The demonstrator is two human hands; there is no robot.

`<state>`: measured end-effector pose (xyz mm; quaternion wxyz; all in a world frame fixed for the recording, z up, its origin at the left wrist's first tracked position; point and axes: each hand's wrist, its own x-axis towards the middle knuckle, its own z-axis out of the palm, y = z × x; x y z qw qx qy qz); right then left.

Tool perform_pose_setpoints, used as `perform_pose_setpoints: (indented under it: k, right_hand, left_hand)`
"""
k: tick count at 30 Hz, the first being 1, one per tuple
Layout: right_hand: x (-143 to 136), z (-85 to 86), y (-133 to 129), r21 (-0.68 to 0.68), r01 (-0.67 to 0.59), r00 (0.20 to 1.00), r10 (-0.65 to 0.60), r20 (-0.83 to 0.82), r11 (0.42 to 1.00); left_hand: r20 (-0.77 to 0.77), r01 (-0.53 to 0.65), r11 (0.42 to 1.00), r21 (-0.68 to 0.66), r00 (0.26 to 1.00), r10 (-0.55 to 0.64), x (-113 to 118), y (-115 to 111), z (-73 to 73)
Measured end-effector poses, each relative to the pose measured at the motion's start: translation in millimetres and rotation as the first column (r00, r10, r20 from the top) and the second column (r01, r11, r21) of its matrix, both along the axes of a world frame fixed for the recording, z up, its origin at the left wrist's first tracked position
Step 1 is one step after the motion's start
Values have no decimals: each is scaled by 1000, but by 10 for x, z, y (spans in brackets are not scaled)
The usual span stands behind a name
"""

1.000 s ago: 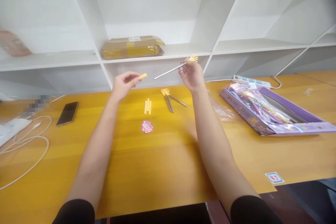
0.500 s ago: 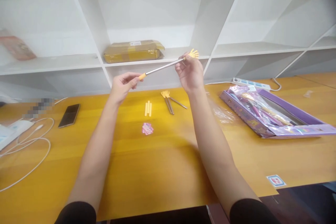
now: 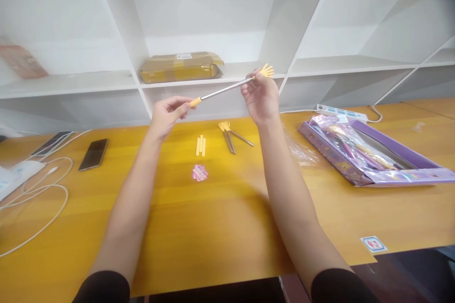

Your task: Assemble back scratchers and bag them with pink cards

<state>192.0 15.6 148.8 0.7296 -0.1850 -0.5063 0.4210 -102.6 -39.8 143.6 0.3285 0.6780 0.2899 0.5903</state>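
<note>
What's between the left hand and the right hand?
A metal rod, from the yellow grip in the left hand to the right hand, in head view.

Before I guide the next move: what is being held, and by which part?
A metal rod: the left hand grips its yellow handle; the right hand pinches it near the yellow claw head.

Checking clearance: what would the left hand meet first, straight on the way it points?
Along its line, the left hand would first meet the metal rod extending from the yellow handle it holds, then probably the right hand, though depth is unclear.
</note>
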Motion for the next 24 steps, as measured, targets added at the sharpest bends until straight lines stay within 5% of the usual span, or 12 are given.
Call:
perform_pose_setpoints:
  k: [13, 24]
  right_hand:
    - [1, 30, -101, 143, 19, 999, -23, 28, 990]
    - [6, 61, -134, 123, 104, 989, -116, 96, 987]
  left_hand:
    - [-125, -276, 939, 207, 944, 305, 13, -220, 163]
    - [-172, -295, 921, 255, 923, 344, 29, -364, 253]
